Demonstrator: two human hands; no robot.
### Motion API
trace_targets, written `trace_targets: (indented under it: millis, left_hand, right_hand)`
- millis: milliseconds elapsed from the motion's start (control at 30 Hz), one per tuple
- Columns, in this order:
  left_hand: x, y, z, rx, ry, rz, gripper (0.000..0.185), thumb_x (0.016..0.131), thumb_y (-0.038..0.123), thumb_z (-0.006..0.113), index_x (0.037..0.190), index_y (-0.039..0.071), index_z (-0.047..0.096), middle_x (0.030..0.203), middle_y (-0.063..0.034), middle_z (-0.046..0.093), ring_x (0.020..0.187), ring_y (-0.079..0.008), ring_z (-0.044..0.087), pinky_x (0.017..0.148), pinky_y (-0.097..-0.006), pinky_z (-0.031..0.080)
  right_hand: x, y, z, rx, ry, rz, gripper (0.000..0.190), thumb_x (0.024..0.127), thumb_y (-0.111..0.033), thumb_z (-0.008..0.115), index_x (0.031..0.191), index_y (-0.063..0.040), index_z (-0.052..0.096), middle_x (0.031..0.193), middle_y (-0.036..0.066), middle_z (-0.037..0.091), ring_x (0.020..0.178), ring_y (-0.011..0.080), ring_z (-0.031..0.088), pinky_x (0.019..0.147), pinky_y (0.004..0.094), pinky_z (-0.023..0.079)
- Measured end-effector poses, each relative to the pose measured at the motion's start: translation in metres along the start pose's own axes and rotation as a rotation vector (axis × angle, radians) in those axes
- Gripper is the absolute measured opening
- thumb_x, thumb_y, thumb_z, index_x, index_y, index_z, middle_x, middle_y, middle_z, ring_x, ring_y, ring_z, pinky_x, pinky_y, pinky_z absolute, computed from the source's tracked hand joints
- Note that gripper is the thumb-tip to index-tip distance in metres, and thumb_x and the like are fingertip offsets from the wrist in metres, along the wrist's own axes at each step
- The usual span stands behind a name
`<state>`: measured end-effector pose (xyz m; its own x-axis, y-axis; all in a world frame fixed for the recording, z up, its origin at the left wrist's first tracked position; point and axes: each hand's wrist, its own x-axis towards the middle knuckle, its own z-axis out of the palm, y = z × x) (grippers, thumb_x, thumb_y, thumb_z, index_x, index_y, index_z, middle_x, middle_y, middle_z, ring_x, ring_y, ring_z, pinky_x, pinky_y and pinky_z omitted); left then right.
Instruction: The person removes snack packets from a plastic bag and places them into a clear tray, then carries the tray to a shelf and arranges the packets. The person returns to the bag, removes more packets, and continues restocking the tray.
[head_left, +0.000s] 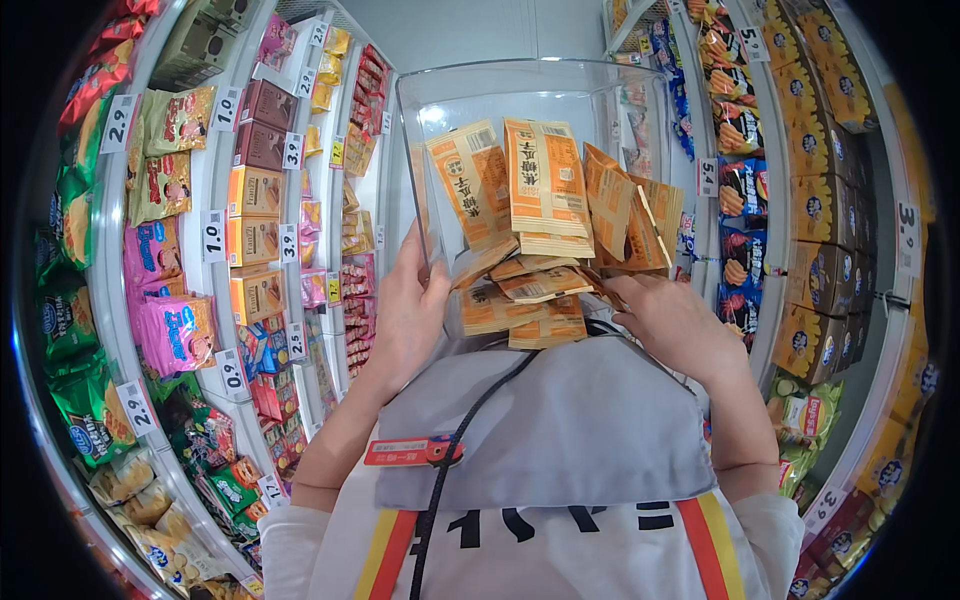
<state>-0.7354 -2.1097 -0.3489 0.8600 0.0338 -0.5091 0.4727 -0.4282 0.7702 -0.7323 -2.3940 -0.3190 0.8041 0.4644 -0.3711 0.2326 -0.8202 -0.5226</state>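
Note:
A clear plastic bin (536, 75) is held in front of my chest, with several orange and cream snack packets (549, 176) in it. Some packets stand against the back and right side; others lie loose at the near end. My left hand (411, 300) grips the bin's left wall, thumb at its edge. At the bin's near right corner is my right hand (660, 315), its fingers curled at a packet (637, 232) by the wall. Whether these fingers hold the packet or the bin's edge is hard to tell. A dark cord hangs over my grey and white apron (540, 427).
Shop shelves rise close on both sides. On the left are bagged snacks (176, 334) and small boxes (255, 244) behind price tags. Chip bags (742, 191) and stacked yellow-brown cartons (817, 214) fill the right shelves. Pale floor (480, 30) shows beyond the bin.

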Motion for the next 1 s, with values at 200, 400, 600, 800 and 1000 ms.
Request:
trace_targets:
  millis: [200,400,600,800,1000]
  left_hand:
    - [0.142,0.054,-0.02,-0.001,0.121,0.205,0.057,0.091,0.005,0.047,0.145,0.0,0.028,0.099,-0.0254,0.062,0.077,-0.0246,0.063,0.076,-0.0345,0.049]
    - [0.276,0.132,-0.074,0.026,0.078,0.135,0.058,0.092,0.004,0.046,0.146,0.0,0.026,0.108,-0.0286,0.061,0.094,-0.0311,0.066,0.084,-0.0359,0.049]
    - [0.397,0.179,-0.109,-0.117,0.05,0.203,0.059,0.091,0.003,0.047,0.145,-0.002,0.026,0.128,-0.0314,0.052,0.116,-0.037,0.058,0.098,-0.0394,0.046]
    - [0.522,0.222,-0.14,-0.095,0.168,0.178,0.059,0.09,0.002,0.048,0.144,-0.004,0.026,0.13,-0.0258,0.054,0.116,-0.0309,0.059,0.098,-0.0361,0.046]
    - [0.645,0.289,-0.174,-0.387,0.286,0.039,0.057,0.093,-0.002,0.045,0.146,0.002,0.028,0.128,-0.0167,0.054,0.113,-0.0155,0.055,0.095,-0.0277,0.043]
  right_hand:
    - [0.152,0.036,-0.061,0.24,-0.041,0.085,0.035,0.093,-0.012,0.055,0.125,0.004,0.052,0.113,0.026,0.061,0.103,0.0394,0.06,0.089,0.0393,0.048]
    - [0.313,0.08,-0.114,0.417,-0.095,0.128,0.049,0.09,-0.012,0.057,0.135,0.002,0.042,0.121,0.03,0.057,0.116,0.0422,0.053,0.098,0.0411,0.042]
    - [0.436,0.101,-0.161,0.495,-0.04,0.211,0.032,0.089,-0.003,0.053,0.12,0.005,0.052,0.11,0.028,0.062,0.106,0.039,0.059,0.089,0.0387,0.048]
    - [0.592,0.121,-0.218,0.702,-0.193,0.089,0.026,0.088,0.0,0.052,0.113,0.008,0.054,0.104,0.03,0.062,0.101,0.0409,0.06,0.087,0.0385,0.048]
    - [0.737,0.141,-0.326,0.157,-0.219,-0.078,0.031,0.084,-0.008,0.057,0.106,0.014,0.053,0.085,0.032,0.063,0.088,0.0455,0.062,0.081,0.0461,0.05]
